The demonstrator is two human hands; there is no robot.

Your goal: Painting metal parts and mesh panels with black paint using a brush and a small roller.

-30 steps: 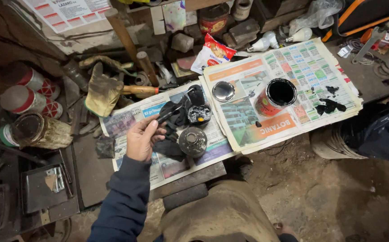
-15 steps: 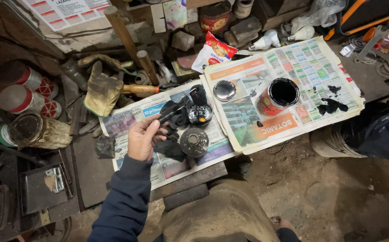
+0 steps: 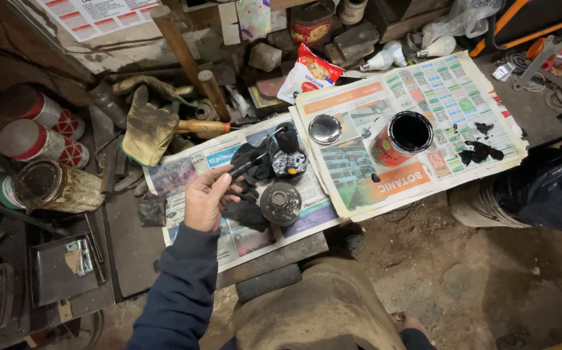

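Note:
My left hand (image 3: 206, 198), in a dark blue sleeve, grips a thin black paintbrush (image 3: 250, 163) whose tip points up and right toward a black-painted metal part (image 3: 287, 159). Just right of the hand lie dark, freshly blackened pieces (image 3: 247, 212) and a round grey metal part (image 3: 280, 203), all on a spread newspaper (image 3: 183, 172). An open tin of black paint (image 3: 405, 136) stands on a second newspaper (image 3: 449, 84), with its shiny lid (image 3: 325, 129) beside it. My right hand is out of sight.
A worn work glove (image 3: 148, 129) and wooden handles (image 3: 177, 45) lie behind the paper. Rusty and red-white cans (image 3: 41, 139) crowd the left. Light bulbs (image 3: 384, 58), a snack bag (image 3: 310, 71) and a black plastic bag (image 3: 546, 188) sit to the right. My knee (image 3: 320, 311) is below.
My left hand has kept the brush over the black parts, with only a slight shift. Nothing else has moved.

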